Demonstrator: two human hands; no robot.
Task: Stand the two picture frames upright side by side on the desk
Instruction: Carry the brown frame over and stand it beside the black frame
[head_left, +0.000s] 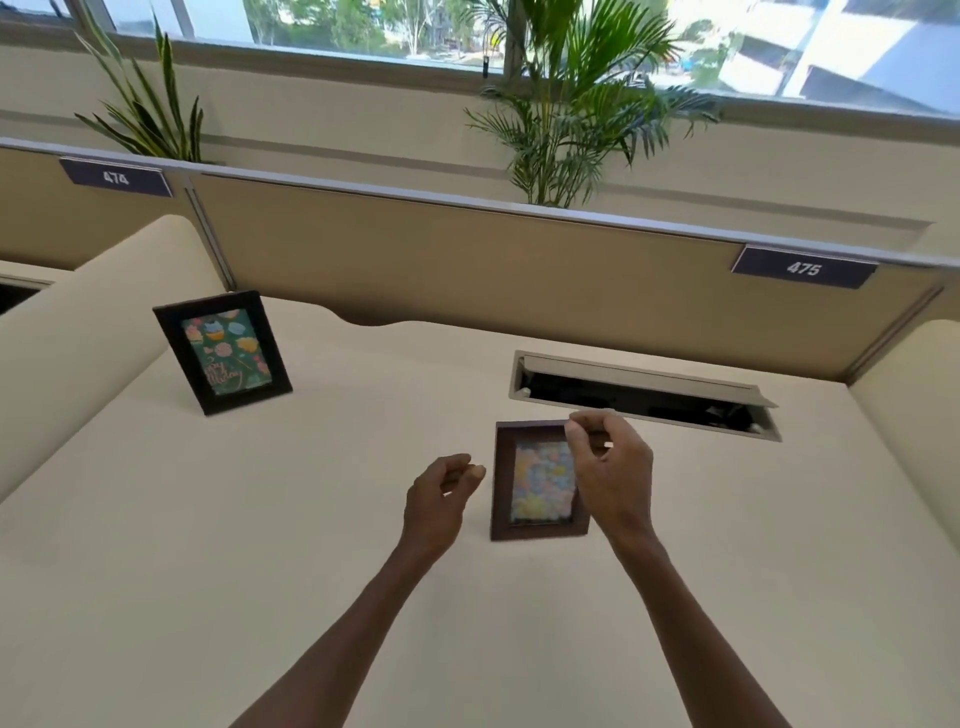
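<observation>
Fingers (582, 431) of our right hand (613, 473) pinch the top edge of the pastel picture frame (540, 486) upright mid-desk (727, 571), our left hand (441, 499) hovers loosely curled and empty beside it, and the cupcake picture frame (223, 351) stands well apart, far left.

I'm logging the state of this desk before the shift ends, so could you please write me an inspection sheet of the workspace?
Surface: cream desk, bare apart from the frames.
Job's things: green cupcake-card frame stands upright at the far left; pastel-picture frame stands near the middle, well apart from it, not side by side.
Clutter: nothing seen.
Grippers: right hand is curled in front of the pastel frame's top right corner, contact unclear; left hand hovers empty beside its left edge.
Cables: open cable tray, contents too dark to tell.
Surroundings: partition labels 474 and 475, palm plant, snake plant, window.
</observation>
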